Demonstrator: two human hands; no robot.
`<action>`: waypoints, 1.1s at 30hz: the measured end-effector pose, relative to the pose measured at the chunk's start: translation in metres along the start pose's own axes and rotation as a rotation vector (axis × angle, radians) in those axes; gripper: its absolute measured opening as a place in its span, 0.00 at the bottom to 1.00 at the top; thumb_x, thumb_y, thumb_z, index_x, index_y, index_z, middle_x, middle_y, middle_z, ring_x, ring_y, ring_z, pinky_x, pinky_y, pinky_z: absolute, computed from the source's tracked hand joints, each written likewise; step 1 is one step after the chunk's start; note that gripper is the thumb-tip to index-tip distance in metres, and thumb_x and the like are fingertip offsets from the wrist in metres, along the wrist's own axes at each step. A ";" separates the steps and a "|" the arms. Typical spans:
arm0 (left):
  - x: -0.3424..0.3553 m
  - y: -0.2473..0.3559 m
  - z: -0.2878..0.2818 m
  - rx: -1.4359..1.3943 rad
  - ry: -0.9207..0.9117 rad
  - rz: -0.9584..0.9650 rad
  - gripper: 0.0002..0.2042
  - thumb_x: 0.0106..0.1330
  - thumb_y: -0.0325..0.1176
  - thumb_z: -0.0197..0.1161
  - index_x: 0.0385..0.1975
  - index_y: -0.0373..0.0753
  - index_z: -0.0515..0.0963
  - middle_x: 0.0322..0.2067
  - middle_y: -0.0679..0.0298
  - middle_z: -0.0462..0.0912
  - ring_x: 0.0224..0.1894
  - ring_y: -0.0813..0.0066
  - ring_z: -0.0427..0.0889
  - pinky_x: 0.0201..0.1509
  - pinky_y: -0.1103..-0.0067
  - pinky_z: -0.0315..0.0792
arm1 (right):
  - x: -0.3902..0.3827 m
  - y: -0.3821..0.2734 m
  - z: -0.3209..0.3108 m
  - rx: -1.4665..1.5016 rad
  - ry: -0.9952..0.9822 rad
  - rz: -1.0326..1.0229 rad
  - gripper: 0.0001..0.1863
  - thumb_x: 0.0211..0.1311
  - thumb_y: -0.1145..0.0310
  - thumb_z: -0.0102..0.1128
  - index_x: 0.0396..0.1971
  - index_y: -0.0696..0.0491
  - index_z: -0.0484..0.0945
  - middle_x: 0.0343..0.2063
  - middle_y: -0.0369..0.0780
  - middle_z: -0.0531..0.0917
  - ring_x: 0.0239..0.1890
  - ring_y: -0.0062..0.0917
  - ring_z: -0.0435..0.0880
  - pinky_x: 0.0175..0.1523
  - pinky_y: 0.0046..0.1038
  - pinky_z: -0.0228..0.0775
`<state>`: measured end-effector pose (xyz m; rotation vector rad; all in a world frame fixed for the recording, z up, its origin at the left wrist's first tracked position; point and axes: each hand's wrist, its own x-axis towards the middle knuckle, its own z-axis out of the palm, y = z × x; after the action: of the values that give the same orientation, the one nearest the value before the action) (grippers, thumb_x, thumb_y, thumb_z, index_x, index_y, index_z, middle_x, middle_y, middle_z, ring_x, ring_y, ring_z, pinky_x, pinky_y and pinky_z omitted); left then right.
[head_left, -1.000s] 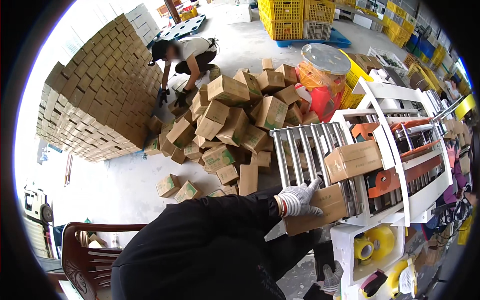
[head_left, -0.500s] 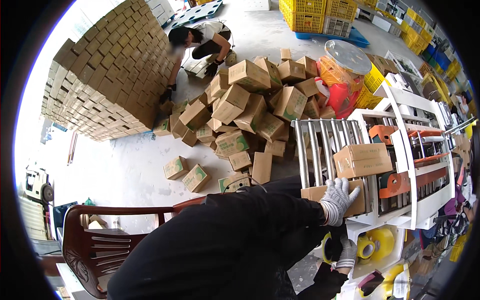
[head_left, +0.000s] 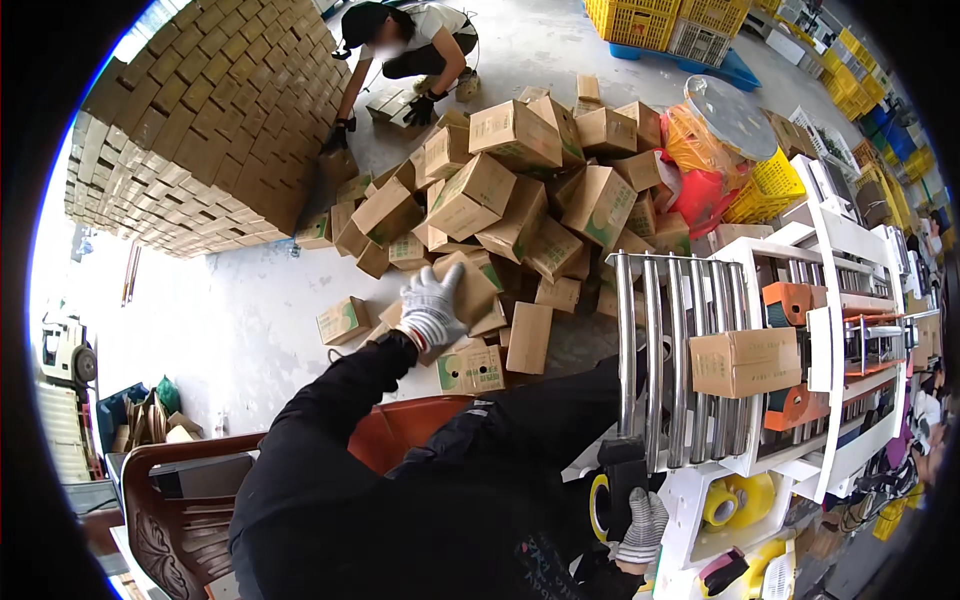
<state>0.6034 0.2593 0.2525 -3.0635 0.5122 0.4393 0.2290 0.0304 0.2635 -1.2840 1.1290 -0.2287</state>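
My left hand [head_left: 430,312], in a striped grey-white glove, reaches out to the near side of the carton pile. Its fingers lie spread over a cardboard box [head_left: 472,288], gripping it at a tilt; the thumb side is hard to make out. Low at the right, my gloved right hand [head_left: 640,527] is closed on a black tape dispenser [head_left: 622,468] that carries a yellow-rimmed roll. Another cardboard box [head_left: 740,364] sits on the metal rollers [head_left: 680,300] beside the white sealing machine [head_left: 822,350].
Loose cartons [head_left: 515,135] lie heaped ahead. Behind them a person [head_left: 410,50] in black gloves crouches by a tall carton stack [head_left: 210,120]. A brown chair [head_left: 180,510] stands near my left side. Below the rollers, a white bin [head_left: 705,530] holds yellow tape rolls.
My left hand has moved from the rollers leftward to the pile, with a box. The other box has shifted on the rollers. My right hand with the dispenser has moved slightly left.
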 end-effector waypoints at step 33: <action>0.113 0.097 0.011 -0.888 0.286 0.610 0.24 0.54 0.33 0.62 0.52 0.31 0.68 0.49 0.49 0.72 0.52 0.58 0.72 0.55 0.74 0.67 | -0.019 -0.048 0.028 -0.051 0.200 -0.159 0.17 0.50 0.59 0.65 0.28 0.58 0.76 0.23 0.32 0.76 0.28 0.16 0.72 0.34 0.18 0.64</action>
<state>0.6722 0.1318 0.2150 -3.7509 1.6961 0.2615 0.2614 0.0452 0.3098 -1.4213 1.2079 -0.4575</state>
